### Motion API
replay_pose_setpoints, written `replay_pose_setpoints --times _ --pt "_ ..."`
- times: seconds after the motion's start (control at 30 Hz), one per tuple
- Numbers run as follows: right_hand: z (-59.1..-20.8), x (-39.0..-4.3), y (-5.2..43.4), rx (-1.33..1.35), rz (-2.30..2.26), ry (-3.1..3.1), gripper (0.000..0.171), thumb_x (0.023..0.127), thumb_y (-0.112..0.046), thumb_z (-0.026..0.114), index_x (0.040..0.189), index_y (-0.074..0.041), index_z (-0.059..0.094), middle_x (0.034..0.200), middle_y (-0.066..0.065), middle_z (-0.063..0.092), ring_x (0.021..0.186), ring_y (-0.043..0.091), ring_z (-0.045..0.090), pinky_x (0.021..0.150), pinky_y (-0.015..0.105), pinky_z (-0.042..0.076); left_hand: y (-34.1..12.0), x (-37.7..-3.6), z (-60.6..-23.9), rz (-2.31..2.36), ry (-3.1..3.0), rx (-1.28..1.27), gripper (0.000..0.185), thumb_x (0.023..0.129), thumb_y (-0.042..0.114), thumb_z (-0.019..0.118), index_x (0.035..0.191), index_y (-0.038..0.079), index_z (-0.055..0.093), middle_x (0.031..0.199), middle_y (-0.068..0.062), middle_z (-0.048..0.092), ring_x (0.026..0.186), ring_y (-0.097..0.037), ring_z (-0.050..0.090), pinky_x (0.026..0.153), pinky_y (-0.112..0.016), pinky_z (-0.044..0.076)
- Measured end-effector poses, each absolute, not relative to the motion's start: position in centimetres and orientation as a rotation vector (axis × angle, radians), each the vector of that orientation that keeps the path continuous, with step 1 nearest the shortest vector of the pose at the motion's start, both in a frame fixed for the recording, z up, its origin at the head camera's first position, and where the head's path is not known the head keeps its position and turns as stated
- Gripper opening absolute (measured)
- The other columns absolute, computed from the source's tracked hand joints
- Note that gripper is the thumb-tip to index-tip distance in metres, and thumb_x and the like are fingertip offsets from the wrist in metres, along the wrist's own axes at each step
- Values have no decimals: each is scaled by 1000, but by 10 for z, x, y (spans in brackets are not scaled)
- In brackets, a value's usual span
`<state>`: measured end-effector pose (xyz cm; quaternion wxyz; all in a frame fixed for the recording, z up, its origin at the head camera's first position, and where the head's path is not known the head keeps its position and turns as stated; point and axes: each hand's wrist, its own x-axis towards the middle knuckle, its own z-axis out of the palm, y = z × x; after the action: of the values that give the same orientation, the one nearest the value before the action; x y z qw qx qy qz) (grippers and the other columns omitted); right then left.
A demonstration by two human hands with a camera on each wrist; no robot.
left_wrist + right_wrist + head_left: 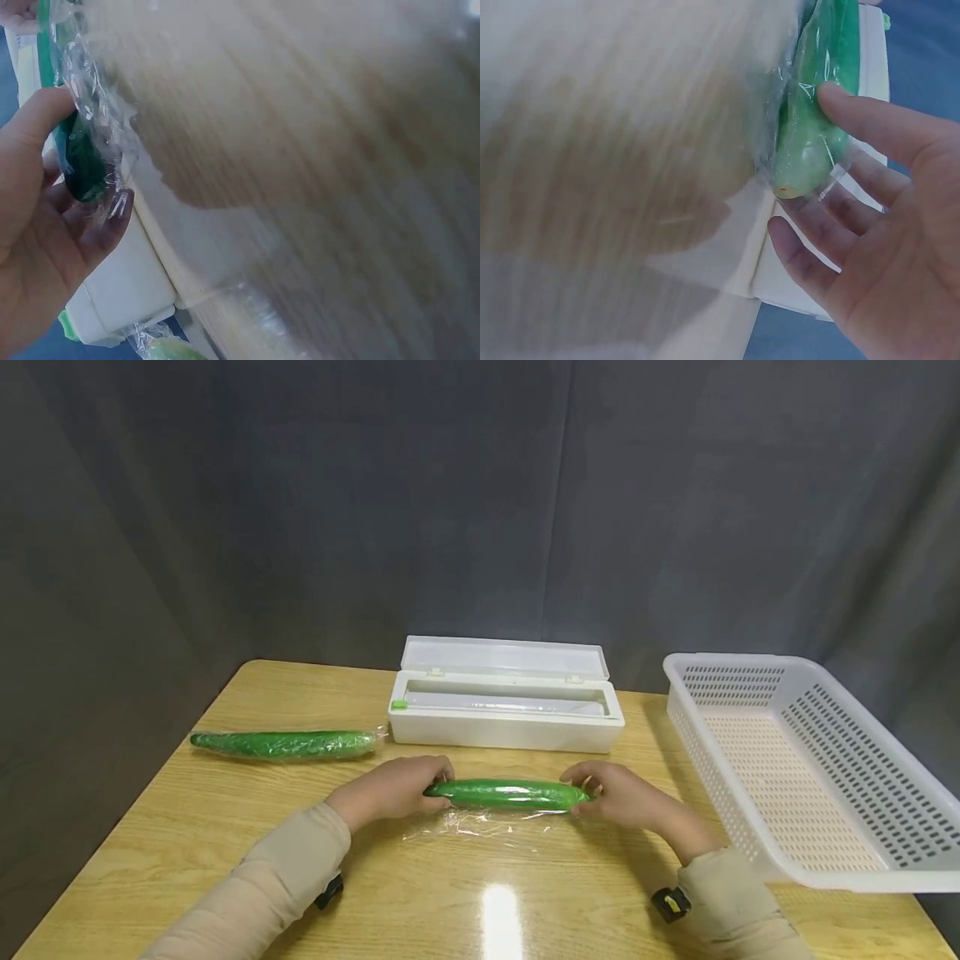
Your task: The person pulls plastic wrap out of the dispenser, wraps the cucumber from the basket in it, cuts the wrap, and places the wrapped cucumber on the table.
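Observation:
A green cucumber (510, 794) lies crosswise between my hands, with clear plastic wrap (480, 827) around it and spreading loosely along its near side. My left hand (405, 787) holds the dark end, thumb in front and fingers behind. In the left wrist view, crinkled film hangs over that cucumber end (84, 169). At the paler end, my right hand (618, 792) pinches the cucumber. The right wrist view has the thumb on the film over the cucumber (810, 150), with the fingers curved behind and below its tip.
Behind the cucumber stands a white wrap dispenser (502, 735), lid up, a film roll (502, 702) inside and a green slider (399, 704) at its left. Another wrapped cucumber (285, 744) lies at the left. A white perforated basket (750, 802) occupies the right side of the wooden table (420, 902).

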<state>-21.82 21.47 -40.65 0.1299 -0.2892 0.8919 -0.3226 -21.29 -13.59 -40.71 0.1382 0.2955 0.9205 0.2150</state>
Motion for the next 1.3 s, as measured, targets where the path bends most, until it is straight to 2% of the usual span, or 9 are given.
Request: replay_pose_setpoints --times 0.17,0.43,0.57,0.67,0.77,0.87,0.93,1.0,1.3 --pt "-409 -215 213 -852 -972 2549 39 76 -4 84 109 -3 65 99 1 63 88 18 57 77 36 51 -134 -207 -407 574 2686 859 35 89 25 77 116 12 58 104 2 63 96 -16 63 88 -37 51" --pt "-409 -212 210 -903 -937 2572 44 70 -4 88 104 -5 61 98 0 60 91 20 59 83 41 51 -134 -205 -410 575 2681 828 40 86 28 80 117 13 60 102 5 60 94 -13 60 87 -37 50" --pt "-409 -210 216 -895 -971 2547 50 73 -10 88 114 -2 60 106 5 62 96 25 59 86 44 51 -141 -206 -410 633 2647 782 50 85 39 79 124 14 60 107 5 61 100 -14 60 90 -38 49" --pt "-407 -209 223 -861 -993 2535 54 81 -18 83 125 1 58 114 12 63 101 28 59 88 47 50 -147 -204 -407 692 2601 724 57 86 48 75 128 14 60 115 2 63 108 -18 60 94 -42 48" --pt "-406 -208 229 -839 -983 2545 46 93 -22 72 128 4 58 114 15 64 98 26 62 84 43 53 -153 -203 -405 713 2585 666 47 95 47 64 128 14 63 120 0 64 114 -20 59 98 -44 46" --pt "-405 -207 233 -840 -956 2568 32 98 -18 64 120 6 64 106 11 66 90 19 63 78 34 54 -156 -201 -404 710 2598 671 35 101 39 57 123 14 67 118 2 66 111 -19 61 97 -44 47" --pt "-405 -206 234 -838 -949 2570 26 97 -15 65 114 5 66 101 7 67 86 17 63 74 31 54 -157 -200 -404 696 2607 701 30 100 34 60 121 14 68 111 4 67 104 -15 61 93 -41 49" --pt "-405 -205 235 -829 -930 2579 23 94 -16 69 110 1 68 100 2 66 88 15 61 76 31 52 -156 -199 -405 692 2604 737 29 97 32 65 118 13 69 104 7 66 97 -11 60 89 -38 50" --pt "-409 -193 235 -786 -911 2531 42 84 -21 79 118 0 66 106 3 67 94 17 60 82 35 52 -152 -188 -407 626 2641 793 28 87 33 78 108 18 69 97 11 59 90 -10 57 83 -36 49"
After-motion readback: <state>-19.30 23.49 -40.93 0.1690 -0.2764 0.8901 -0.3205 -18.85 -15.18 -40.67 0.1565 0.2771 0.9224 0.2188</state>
